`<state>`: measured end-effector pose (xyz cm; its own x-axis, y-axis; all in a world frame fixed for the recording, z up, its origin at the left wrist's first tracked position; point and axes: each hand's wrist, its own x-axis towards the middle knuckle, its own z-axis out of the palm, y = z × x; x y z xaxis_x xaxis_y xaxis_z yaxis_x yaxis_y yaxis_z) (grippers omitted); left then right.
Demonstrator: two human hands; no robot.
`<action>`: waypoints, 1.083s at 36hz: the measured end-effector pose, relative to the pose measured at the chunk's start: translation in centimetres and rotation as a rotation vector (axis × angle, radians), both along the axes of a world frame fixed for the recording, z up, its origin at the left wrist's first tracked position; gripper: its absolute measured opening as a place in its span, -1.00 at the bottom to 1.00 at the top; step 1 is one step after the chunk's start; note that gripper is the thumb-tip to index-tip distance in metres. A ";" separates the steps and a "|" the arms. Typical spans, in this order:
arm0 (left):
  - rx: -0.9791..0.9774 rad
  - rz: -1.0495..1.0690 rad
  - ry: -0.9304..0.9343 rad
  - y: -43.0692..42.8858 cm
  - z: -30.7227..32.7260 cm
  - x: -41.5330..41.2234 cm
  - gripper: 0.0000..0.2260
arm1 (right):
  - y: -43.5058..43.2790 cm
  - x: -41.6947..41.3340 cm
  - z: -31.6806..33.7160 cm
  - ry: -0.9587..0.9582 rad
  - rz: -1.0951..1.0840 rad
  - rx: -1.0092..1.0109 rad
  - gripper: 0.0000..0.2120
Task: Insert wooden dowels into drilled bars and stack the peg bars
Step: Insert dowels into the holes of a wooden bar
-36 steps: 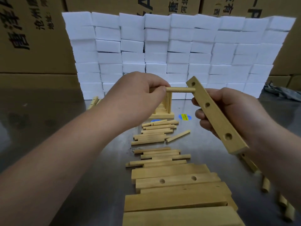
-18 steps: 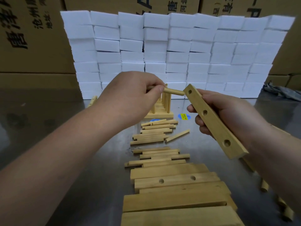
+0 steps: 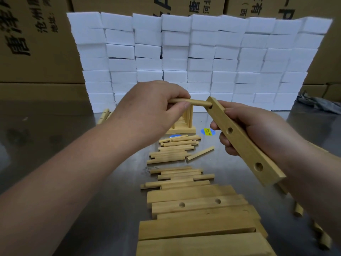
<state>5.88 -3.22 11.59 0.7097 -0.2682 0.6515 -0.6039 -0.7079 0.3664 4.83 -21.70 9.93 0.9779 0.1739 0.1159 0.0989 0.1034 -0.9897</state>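
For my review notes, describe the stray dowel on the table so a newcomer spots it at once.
Start at the wall of white foam blocks on the grey metal table, then come forward to the farther pile of wooden dowels. Just right of it lies one loose wooden dowel. Unlike its parallel neighbours, it lies slanted.

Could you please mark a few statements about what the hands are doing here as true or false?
1. The left hand pinches a dowel. True.
2. The right hand grips the bar. True.
3. The dowel's tip meets the bar's middle hole. False: it meets the hole at the upper end.
4. The bar's other two holes hold dowels. False: both are empty.
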 end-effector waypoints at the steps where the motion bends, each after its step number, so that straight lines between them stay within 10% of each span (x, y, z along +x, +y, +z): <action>1: -0.005 -0.004 -0.003 0.0 0.0 -0.1 -0.83 | 0.0 -0.1 0.1 -0.007 -0.002 -0.002 -0.68; 22: 0.107 -0.038 -0.085 0.0 -0.3 -0.1 -0.83 | 0.1 -1.3 0.5 -0.143 -0.126 -0.242 -0.70; 39: -0.074 0.013 0.204 -0.8 -1.1 0.0 -0.71 | 1.1 -2.3 0.2 -0.252 -0.213 -0.264 -0.52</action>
<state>5.90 -3.98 10.48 0.8317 -0.2152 0.5118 -0.5033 -0.6814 0.5314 2.48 -20.62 10.14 0.9421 0.0263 0.3344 0.3327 -0.1992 -0.9217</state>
